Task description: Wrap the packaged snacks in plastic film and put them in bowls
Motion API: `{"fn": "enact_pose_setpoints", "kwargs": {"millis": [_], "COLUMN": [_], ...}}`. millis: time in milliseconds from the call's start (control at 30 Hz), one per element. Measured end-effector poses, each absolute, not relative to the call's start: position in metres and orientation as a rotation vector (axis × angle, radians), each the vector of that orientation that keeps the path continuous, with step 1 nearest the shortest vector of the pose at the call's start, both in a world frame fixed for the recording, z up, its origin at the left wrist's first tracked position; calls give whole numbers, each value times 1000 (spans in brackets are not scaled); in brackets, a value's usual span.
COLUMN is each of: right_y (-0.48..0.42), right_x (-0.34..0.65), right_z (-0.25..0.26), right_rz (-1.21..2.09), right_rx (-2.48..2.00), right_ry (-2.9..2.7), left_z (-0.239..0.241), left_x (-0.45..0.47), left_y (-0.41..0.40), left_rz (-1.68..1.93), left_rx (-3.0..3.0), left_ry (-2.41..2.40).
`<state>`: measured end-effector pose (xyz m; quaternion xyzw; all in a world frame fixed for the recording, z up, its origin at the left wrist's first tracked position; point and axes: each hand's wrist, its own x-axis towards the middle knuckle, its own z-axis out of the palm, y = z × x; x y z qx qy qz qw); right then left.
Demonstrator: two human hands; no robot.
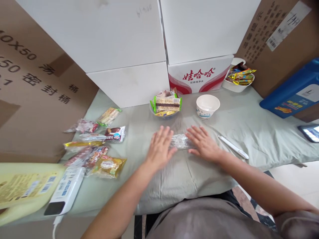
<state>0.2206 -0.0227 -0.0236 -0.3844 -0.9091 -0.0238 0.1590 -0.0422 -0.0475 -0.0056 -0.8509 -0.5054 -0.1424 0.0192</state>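
Two palms down, frame centre | left hand [159,149]: flat, fingers extended | right hand [204,144]: likewise | clear film [181,142] between

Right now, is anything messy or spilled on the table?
Nothing looks spilled. The snack packets on the left lie in a loose jumble, and the clear plastic between the left hand and right hand looks crinkled, not smooth.

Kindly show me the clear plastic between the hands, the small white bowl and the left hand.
Clear plastic [181,141]: head view, its crinkled middle.
Small white bowl [204,113]: head view, its front wall.
Left hand [159,148]: head view, its back.
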Motion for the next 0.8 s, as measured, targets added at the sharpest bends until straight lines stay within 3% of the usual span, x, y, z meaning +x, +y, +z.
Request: {"fn": "enact_pose_setpoints", "kwargs": {"millis": [200,333,600,700,800], "right_y": [-39,-78,-151,-155,-146], "right_x": [247,283,275,268,262], "right_z": [-41,-36,-26,-5,20], "right_rz": [77,8,145,328,736], "right_rx": [-1218,-1152,-952,-830,-671], "right_ry": [-2764,-2737,-2522,-2510,-2502], "left_z": [-43,-31,-23,-29,-30], "left_x": [-52,-58,20,28,20], "left_y": [-66,-82,-115,-117,-118], "left_rz": [-128,-247,-527,-607,-745], "left_rx": [-2756,-2635,-2887,-3017,-3139], "left_ry": [-1624,-1666,-1531,-1352,-1186]}}
